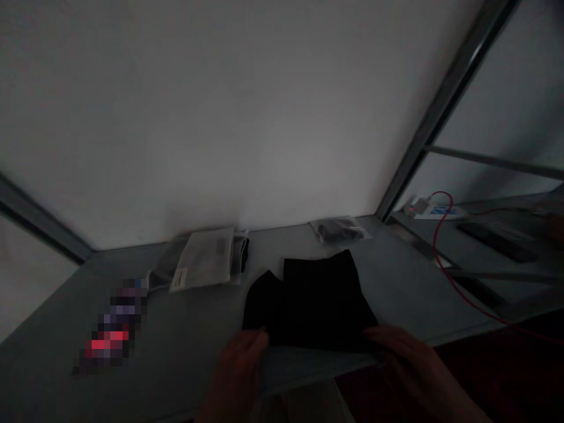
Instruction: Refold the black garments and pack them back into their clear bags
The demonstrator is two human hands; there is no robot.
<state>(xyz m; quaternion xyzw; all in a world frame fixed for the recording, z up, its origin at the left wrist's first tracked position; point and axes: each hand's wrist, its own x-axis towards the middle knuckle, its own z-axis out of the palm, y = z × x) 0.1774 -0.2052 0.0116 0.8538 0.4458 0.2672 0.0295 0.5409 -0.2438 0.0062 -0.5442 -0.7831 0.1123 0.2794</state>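
Observation:
A black cloth garment [326, 299], partly folded, lies on the grey shelf [176, 352] in front of me. Its dark fabric hides what kind of garment it is. At its near left corner, my left hand [241, 361] is closed, pinching the edge between thumb and fingers. My right hand [409, 355] grips the near right corner, thumb underneath and fingers on top. A narrower flap of the black cloth sticks out to the left, beside the broad flat part.
Behind on the left lie clear plastic bags [205, 258] with a label. A smaller bag [339, 229] with dark contents rests by the wall. A pixelated object [112, 329] is at left. Rightward are a red cable [436, 241], a dark phone-like slab [496, 241] and a metal post [440, 117].

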